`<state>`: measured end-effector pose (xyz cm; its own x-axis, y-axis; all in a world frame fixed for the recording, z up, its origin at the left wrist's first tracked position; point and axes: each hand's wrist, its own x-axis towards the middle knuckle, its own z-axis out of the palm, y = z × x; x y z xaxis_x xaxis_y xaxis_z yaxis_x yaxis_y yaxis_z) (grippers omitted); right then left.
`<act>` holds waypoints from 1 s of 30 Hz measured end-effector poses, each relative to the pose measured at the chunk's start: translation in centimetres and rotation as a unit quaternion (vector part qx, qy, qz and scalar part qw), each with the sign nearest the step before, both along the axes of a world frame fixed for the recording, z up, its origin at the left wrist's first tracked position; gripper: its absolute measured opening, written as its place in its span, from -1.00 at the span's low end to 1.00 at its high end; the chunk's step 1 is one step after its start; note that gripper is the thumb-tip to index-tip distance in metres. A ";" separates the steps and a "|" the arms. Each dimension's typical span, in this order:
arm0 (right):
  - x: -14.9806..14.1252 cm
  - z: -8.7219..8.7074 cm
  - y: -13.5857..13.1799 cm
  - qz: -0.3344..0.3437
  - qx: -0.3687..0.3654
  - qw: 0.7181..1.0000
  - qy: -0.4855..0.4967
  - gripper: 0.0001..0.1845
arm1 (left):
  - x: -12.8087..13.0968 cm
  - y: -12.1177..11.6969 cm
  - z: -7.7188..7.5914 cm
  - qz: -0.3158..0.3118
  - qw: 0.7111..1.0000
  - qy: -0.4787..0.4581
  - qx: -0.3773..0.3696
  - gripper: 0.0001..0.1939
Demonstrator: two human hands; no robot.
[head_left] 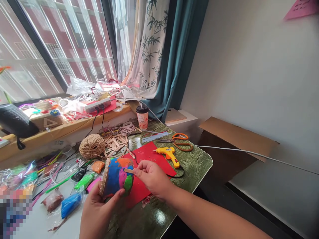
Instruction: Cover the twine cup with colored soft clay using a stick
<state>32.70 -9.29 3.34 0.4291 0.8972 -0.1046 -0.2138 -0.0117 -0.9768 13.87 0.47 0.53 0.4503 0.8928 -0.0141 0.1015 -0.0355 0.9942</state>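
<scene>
My left hand (pixel 99 202) grips a small rounded pot (pixel 112 177) from below, tilted on its side. Blue, orange, pink and green clay patches cover its wall, and a tan braided band runs round its rim. Between the thumb and fingers of my right hand (pixel 152 176) is a flat wooden stick (pixel 128 170), its tip against the pink and blue clay. Below the hands lies a red sheet (pixel 142 189), with a yellow hot glue gun (pixel 168 154) on its right part.
Beyond the pot sit a twine ball (pixel 91 146), wooden sticks (pixel 116 144) and a lidded paper cup (pixel 142 118). Orange-handled scissors (pixel 183 146) lie near the right table edge. Bagged clay (pixel 71 204) covers the left side. A power strip (pixel 97 105) rests on the windowsill.
</scene>
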 end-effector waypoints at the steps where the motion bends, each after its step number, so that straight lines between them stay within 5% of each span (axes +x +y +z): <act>1: -0.1 -0.2 0.1 -0.001 -0.002 1.000 0.010 -0.40 | 0.0 0.0 0.0 0.001 1.000 0.000 0.002 -0.43; 18: -2.4 -1.0 0.6 -0.067 0.000 0.995 0.079 -0.39 | 1.1 -1.1 3.0 0.049 0.999 -0.011 0.008 -0.46; 30: 0.5 1.2 0.5 0.003 -0.060 0.995 0.078 -0.49 | 1.0 -0.8 3.0 0.045 0.998 -0.021 -0.028 -0.39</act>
